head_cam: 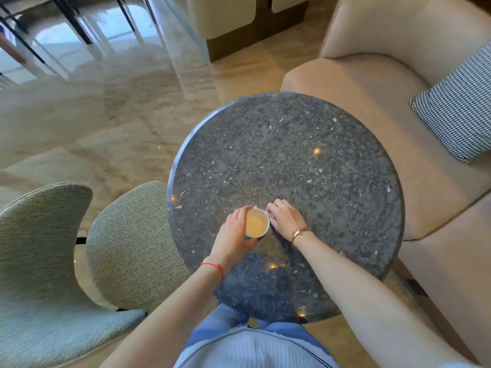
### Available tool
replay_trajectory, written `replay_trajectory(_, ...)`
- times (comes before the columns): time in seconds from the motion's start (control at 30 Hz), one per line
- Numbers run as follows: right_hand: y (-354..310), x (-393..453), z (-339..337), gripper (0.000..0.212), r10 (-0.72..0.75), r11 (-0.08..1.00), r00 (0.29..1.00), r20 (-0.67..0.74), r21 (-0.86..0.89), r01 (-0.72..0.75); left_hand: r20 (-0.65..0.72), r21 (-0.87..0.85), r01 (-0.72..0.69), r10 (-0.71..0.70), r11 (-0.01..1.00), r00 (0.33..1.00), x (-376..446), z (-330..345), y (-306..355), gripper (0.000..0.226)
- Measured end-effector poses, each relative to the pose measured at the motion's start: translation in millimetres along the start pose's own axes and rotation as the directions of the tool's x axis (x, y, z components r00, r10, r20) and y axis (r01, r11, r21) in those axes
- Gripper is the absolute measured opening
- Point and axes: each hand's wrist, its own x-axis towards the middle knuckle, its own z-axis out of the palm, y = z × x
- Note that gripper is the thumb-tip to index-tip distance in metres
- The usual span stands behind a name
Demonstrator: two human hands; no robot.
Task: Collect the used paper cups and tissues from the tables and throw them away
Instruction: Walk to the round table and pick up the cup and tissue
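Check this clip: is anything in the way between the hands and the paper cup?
Nothing visible. The left hand already grips the paper cup, and the right hand rests beside its rim on the round table, apparently pinching something white and small.

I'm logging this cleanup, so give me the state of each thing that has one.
paper cup: upright, open-topped, held by the left hand.
left hand: grip curled round the cup.
right hand: fingers curled at something small and white by the rim, too hidden to identify.
round table: dark speckled top, glossy.
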Motion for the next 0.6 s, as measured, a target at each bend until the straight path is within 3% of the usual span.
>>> replay_trajectory(0.17,1,-14,-7,0.007,0.123,0.977,0.990,-0.070,0.185,-0.108,-0.074,-0.061,-0.010,0.005,0.998,0.997,-10,-8,-1,0.076)
replay_trajectory(0.4,-3,-55,-33,0.003,0.219,0.910,0.953,-0.210,0.397,-0.122,-0.204,-0.111,-0.046,0.023,0.993,0.979,-43,-27,-5,0.077)
replay_trajectory(0.6,-9,-103,-45,0.002,0.275,0.874,0.924,-0.265,0.470,-0.125,-0.342,-0.146,-0.026,-0.025,0.989,0.939,-86,-30,-3,0.078)
